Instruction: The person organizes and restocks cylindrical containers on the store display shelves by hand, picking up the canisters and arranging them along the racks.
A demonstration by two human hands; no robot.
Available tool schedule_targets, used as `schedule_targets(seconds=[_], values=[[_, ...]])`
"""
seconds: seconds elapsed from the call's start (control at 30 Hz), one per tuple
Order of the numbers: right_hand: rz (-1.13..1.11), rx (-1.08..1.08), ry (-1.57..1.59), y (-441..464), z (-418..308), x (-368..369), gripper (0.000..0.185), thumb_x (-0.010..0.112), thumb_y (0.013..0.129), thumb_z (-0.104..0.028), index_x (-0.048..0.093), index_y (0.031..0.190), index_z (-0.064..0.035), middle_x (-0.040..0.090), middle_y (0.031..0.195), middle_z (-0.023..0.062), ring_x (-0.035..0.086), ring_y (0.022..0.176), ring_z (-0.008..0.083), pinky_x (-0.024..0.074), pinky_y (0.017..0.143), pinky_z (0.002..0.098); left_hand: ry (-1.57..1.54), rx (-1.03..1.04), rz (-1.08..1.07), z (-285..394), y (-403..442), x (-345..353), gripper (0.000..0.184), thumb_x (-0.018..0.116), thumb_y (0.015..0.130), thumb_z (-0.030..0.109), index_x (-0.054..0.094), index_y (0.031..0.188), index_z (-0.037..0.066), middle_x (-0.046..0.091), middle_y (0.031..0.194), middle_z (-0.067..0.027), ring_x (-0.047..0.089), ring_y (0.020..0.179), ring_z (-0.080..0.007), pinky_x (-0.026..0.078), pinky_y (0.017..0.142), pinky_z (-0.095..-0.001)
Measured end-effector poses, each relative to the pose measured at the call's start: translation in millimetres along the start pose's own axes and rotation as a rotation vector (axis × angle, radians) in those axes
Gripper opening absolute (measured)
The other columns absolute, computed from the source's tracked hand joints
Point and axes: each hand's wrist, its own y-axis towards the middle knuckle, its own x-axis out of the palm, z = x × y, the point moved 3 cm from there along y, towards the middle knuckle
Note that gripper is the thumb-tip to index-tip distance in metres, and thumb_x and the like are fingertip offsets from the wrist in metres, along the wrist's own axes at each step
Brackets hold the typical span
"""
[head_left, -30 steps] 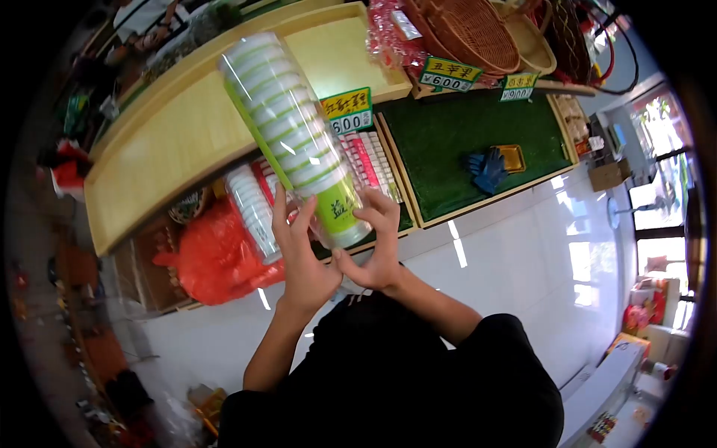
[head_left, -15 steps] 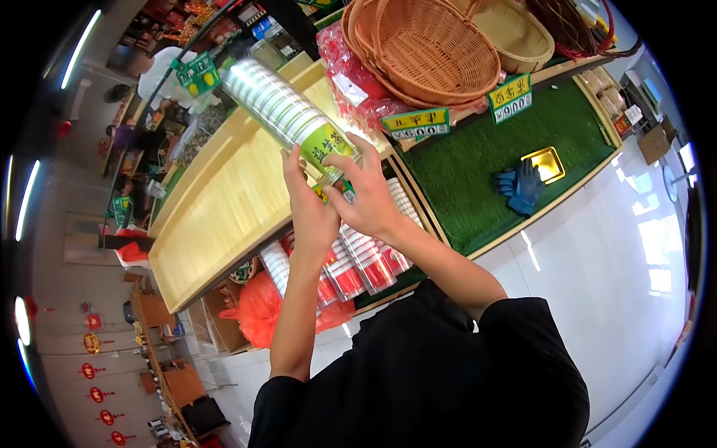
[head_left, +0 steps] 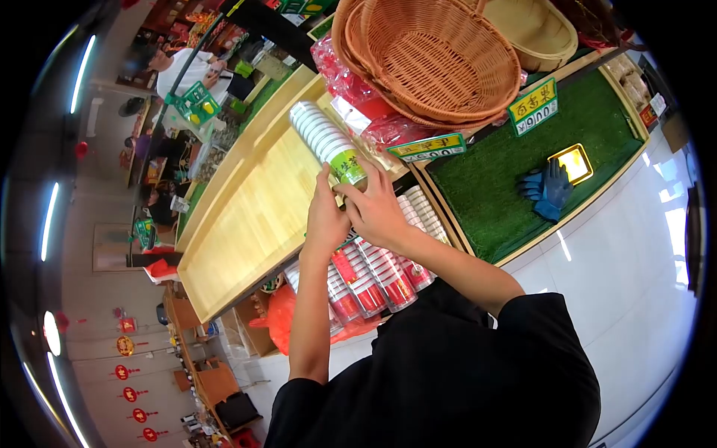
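Observation:
A clear tube of stacked white-rimmed cups with a green label (head_left: 323, 138) is held at its near end by both hands. My left hand (head_left: 327, 216) closes on its left side, thumb and fingers near the label. My right hand (head_left: 376, 211) grips the right side, its fingers over the label's lower edge. The tube points away from me, over the right end of a pale wooden display tray (head_left: 254, 213). Whether it touches the tray I cannot tell. Below my hands, several similar tubes with red labels (head_left: 366, 284) lie side by side.
Wicker baskets (head_left: 441, 63) sit at the back, beside price signs (head_left: 534, 107). On green turf (head_left: 478, 201) at right lie blue gloves (head_left: 551, 193) and a gold tray (head_left: 577, 166). A red plastic bag (head_left: 281, 317) is below the wooden tray. A person in white (head_left: 187, 73) is at far left.
The tube has come down and to the right, over the wooden tray's right end, and looks shorter from this angle. Both hands stay on it. The whole view has shifted slightly.

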Motion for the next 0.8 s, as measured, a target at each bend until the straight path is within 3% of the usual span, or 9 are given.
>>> schedule_targets(seconds=[0.3, 0.37, 0.6, 0.67, 0.8], values=[[0.009, -0.005, -0.068, 0.6, 11.6, -4.8, 0.042, 0.057, 0.080, -0.007, 0.059, 0.121, -0.0151, 0.032, 0.138, 0.0299, 0.029, 0.131, 0.0487, 0.0288, 0.107, 0.0531, 0.031, 0.105, 0.006, 9.0, 16.9, 2.0, 0.072, 0.064, 0.080, 0.006, 0.025, 0.139, -0.004, 0.057, 0.114, -0.0311, 0.058, 0.106, -0.0427, 0.048, 0.086, -0.0418], [0.006, -0.025, -0.093, 3.5, 12.7, -7.5, 0.044, 0.058, 0.080, -0.007, 0.058, 0.123, -0.0159, 0.032, 0.138, 0.0302, 0.031, 0.130, 0.0479, 0.0293, 0.107, 0.0524, -0.026, 0.008, -0.057, 9.7, 19.8, 1.1, 0.072, 0.064, 0.080, 0.009, 0.024, 0.139, -0.006, 0.037, 0.138, -0.0307, 0.048, 0.119, -0.0448, 0.046, 0.093, -0.0447], [-0.014, -0.054, -0.124, 5.1, 18.1, -7.9, 0.051, 0.060, 0.080, -0.009, 0.053, 0.130, -0.0167, 0.032, 0.141, 0.0308, 0.035, 0.130, 0.0462, 0.0319, 0.107, 0.0494, -0.006, 0.088, -0.023, 9.7, 24.1, -0.6, 0.069, 0.063, 0.081, 0.011, 0.027, 0.138, -0.003, 0.040, 0.135, -0.0297, 0.049, 0.116, -0.0449, 0.047, 0.091, -0.0452], [-0.023, -0.055, -0.152, 6.4, 14.9, -10.2, 0.053, 0.060, 0.080, -0.010, 0.051, 0.132, -0.0165, 0.031, 0.140, 0.0329, 0.035, 0.129, 0.0478, 0.0332, 0.106, 0.0490, 0.050, 0.133, 0.032, 22.0, 25.5, -5.8, 0.067, 0.065, 0.078, 0.006, 0.033, 0.136, -0.004, 0.051, 0.125, -0.0291, 0.053, 0.114, -0.0430, 0.046, 0.092, -0.0431], [-0.078, -0.043, -0.282, 7.8, 14.5, -12.2, 0.058, 0.058, 0.081, -0.013, 0.044, 0.137, -0.0153, 0.029, 0.138, 0.0373, 0.035, 0.124, 0.0539, 0.0345, 0.104, 0.0521, 0.109, 0.116, 0.019, 23.6, 34.4, -6.6, 0.064, 0.064, 0.078, 0.007, 0.037, 0.135, -0.001, 0.050, 0.128, -0.0247, 0.051, 0.115, -0.0421, 0.046, 0.092, -0.0444]])
